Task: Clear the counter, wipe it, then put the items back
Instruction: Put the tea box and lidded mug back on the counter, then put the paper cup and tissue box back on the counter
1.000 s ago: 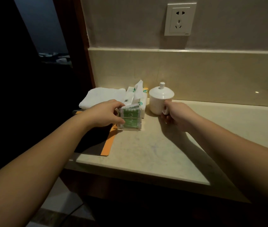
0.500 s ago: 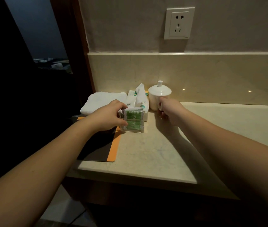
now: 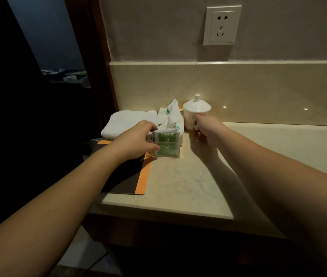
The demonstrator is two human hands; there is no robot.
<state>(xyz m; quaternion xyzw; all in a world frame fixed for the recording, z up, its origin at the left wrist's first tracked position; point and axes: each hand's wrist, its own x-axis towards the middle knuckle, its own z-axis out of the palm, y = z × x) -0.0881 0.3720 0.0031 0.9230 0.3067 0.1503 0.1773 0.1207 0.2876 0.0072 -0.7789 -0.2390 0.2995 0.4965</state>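
Both hands on counter (image 3: 188,182) items.
Left hand (image 3: 136,139) gripped clear box (image 3: 166,145) at 3 o'clock; right hand (image 3: 208,130) held lidded cup (image 3: 195,114) at 11 o'clock.

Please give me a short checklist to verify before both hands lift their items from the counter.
1. Left hand grips the clear box: ok.
2. Right hand holds the cup at its handle: ok.
3. Lid sits level on the cup: ok.
4. Box stands apart from the tissue pack: cannot tell, they overlap in view.
5. Cup is empty: cannot tell, lid hides the inside.
6. Towel and mat cleared from the counter: not ok.
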